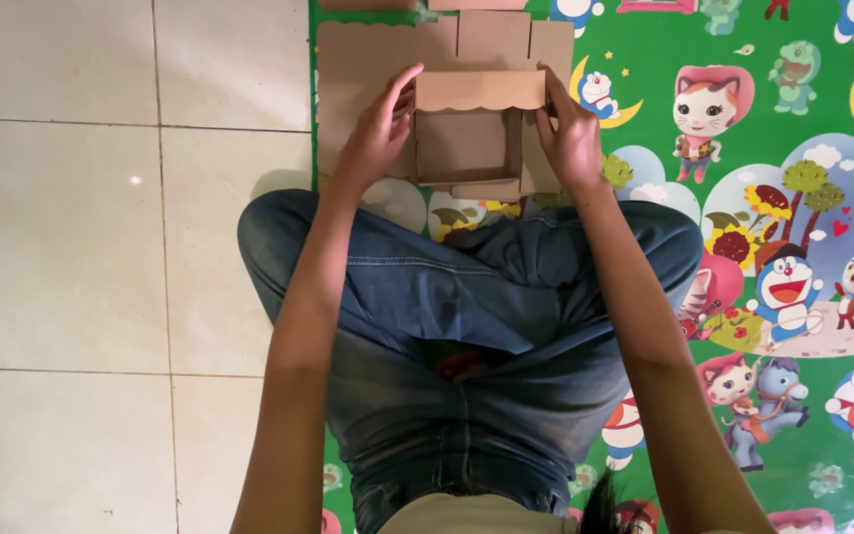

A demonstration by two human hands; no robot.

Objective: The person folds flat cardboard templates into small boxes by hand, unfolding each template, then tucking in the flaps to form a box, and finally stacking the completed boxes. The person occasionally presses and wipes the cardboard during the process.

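Observation:
A small brown cardboard box [467, 143], open on top with a scalloped flap along its far edge, is held between both hands above my crossed legs. My left hand [380, 131] grips its left side, fingers curled over the wall. Pressed against the right wall is my right hand [570, 133], with the thumb at the flap's corner. Under and behind the box lies a larger flat cardboard sheet [368, 54] with a scalloped top edge.
A green play mat [793, 198] with cartoon animals covers the floor to the right and under me. White floor tiles [101, 198] lie to the left. More cardboard pieces [491, 30] sit at the top edge.

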